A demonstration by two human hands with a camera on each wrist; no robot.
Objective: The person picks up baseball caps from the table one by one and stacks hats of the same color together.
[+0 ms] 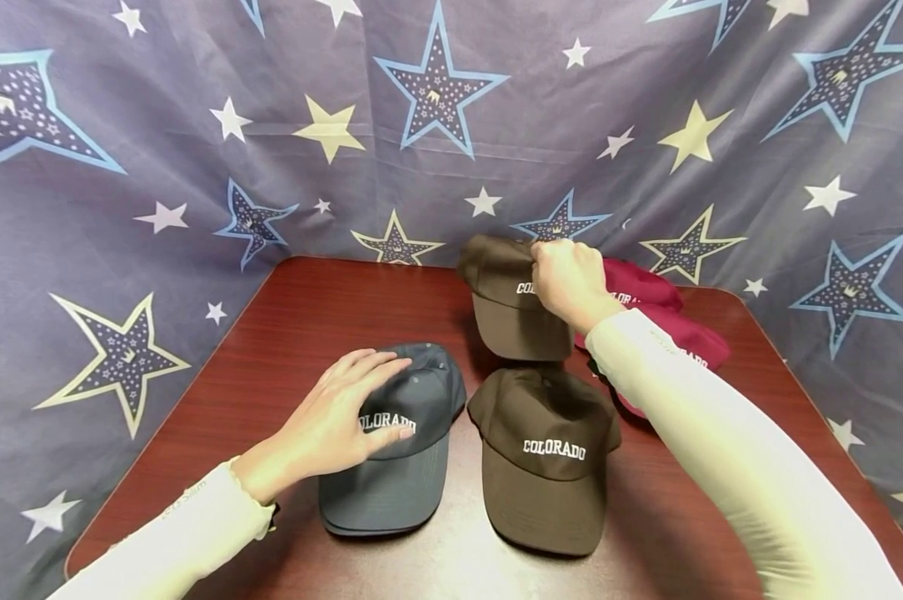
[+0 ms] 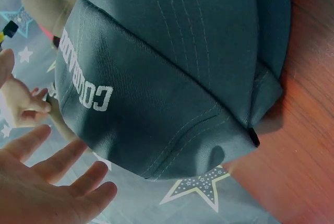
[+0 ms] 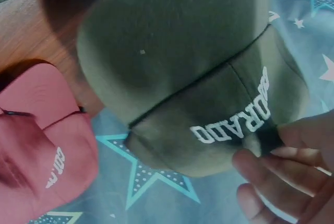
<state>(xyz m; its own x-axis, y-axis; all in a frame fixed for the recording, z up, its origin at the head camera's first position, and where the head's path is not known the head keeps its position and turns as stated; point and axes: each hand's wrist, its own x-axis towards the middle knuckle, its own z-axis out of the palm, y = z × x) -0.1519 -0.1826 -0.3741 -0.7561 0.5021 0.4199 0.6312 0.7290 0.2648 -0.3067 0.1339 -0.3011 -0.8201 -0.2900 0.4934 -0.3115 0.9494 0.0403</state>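
A hand holds a brown cap by its top

Head view: The right hand (image 1: 571, 279) pinches the far brown cap (image 1: 522, 329) at its top. This cap is near the back edge of the table (image 1: 346, 308), and its bill points down toward the front. A dark shadow lies under the bill. The left hand (image 1: 335, 417) is wide, with its fingers out flat over the side of the blue cap (image 1: 387, 496). I cannot tell if it touches. The near brown cap (image 1: 545, 508) sits to the right of the blue cap, with a thin strip of red-brown wood between their bills. Red caps (image 1: 642, 279) are by the back right edge, partly hidden by the right arm. Behind the table hangs a cloth with stars (image 1: 197, 125).

Left wrist view: The left hand's fingers are spread just beside the blue cap's round top. The cap has white letters and neat rows of stitches on its bill. More blue cloth shows under the bill; I cannot tell if that is another cap.

Right wrist view: Thumb and fingers squeeze the far brown cap's cloth right by its white letters. Its bill is wide and smooth. A red cap is off to one side.
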